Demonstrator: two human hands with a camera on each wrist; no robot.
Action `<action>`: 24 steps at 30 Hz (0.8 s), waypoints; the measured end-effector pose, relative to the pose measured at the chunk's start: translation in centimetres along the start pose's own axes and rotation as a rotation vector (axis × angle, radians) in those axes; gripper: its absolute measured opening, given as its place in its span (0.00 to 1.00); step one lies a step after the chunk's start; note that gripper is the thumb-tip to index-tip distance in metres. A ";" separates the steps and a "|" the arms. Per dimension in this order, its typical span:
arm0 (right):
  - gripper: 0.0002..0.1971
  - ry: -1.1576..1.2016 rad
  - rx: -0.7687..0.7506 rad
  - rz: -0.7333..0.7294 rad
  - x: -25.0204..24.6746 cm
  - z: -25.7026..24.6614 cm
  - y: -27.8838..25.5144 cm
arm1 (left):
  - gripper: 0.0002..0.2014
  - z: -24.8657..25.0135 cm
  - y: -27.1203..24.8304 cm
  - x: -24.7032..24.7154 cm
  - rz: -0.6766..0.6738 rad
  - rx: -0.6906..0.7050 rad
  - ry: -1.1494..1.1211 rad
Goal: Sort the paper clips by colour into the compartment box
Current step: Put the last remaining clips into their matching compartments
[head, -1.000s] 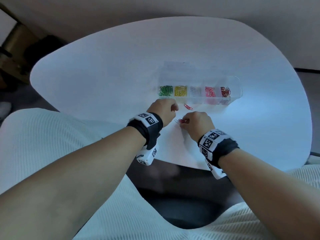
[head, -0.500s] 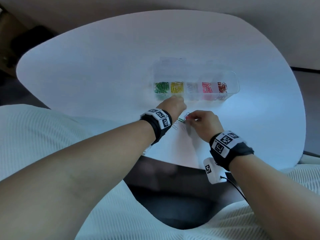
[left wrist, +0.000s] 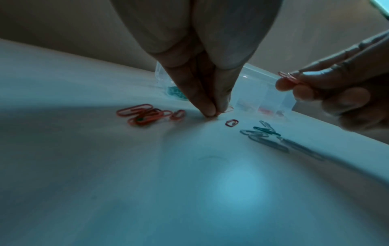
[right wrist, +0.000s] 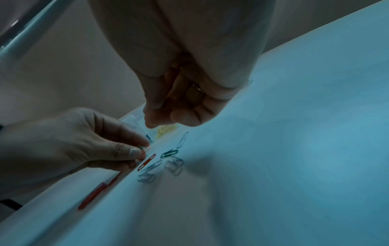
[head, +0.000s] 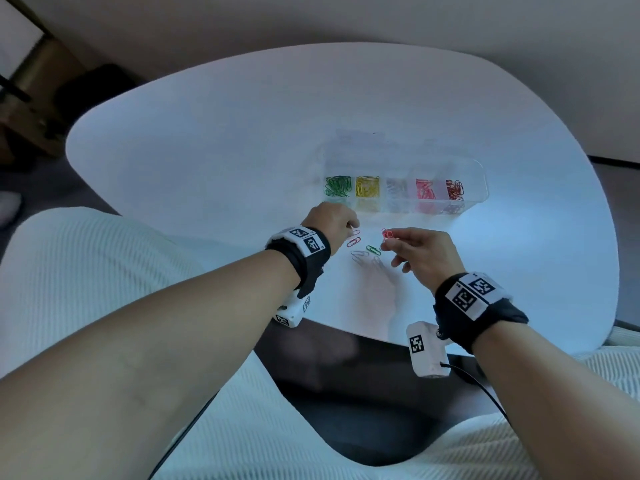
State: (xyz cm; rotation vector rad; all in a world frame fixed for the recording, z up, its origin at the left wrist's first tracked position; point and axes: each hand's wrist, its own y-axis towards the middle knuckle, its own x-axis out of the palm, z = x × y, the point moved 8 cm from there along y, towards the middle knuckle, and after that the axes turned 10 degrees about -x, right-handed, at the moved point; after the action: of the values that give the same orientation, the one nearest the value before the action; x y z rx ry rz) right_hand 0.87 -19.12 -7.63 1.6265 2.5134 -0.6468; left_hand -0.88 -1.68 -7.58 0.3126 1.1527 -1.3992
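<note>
The right hand point(head: 420, 252) pinches a pink clip point(head: 387, 233) clear of the table point(head: 207, 161), ready for the compartment box point(head: 478, 181) just beyond. The left hand point(head: 330, 225) pinches down on another clip, probably pink; its fingertips point(left wrist: 210, 111) hide most of it.

Red paper clip point(head: 388, 234) lifted clear of the table point(head: 207, 140) — pinched by the right hand point(head: 424, 252); loose clips point(head: 363, 252) uncovered beneath.
</note>
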 end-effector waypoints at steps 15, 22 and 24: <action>0.07 -0.210 -0.159 0.505 -7.4 -5.0 3.0 | 0.09 7.4 0.0 -3.7 0.155 0.093 -0.413; 0.13 -0.465 -0.032 0.381 -7.6 -4.0 5.1 | 0.07 9.8 1.8 -3.6 0.183 0.061 -0.454; 0.15 -0.420 -0.047 0.479 -8.5 -4.2 4.1 | 0.06 10.5 2.5 -3.2 0.172 0.046 -0.436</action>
State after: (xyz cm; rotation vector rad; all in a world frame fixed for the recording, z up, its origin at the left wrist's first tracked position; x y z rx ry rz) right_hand 8.81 -23.32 -2.61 1.7593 1.7542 -0.7602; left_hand 6.61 -7.22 -1.28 0.1249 0.7190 -1.2642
